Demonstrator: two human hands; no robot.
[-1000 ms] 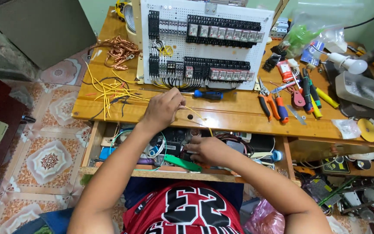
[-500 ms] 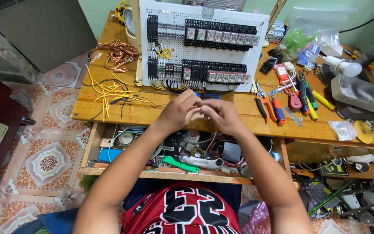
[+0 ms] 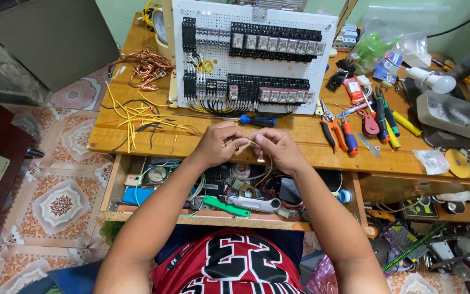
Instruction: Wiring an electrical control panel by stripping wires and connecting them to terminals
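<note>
Wire (image 3: 261,148) mostly hidden by fingers (image 3: 234,142)

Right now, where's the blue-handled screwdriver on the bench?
In the head view, the blue-handled screwdriver lies flat on the wooden bench, just below the white perforated panel and just beyond the left hand and right hand.

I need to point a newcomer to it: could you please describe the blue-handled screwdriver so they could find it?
Start at the white perforated panel standing on the wooden bench. The blue-handled screwdriver lies flat just below the panel's bottom edge, above both hands, alone, apart from the tools at right.
</note>
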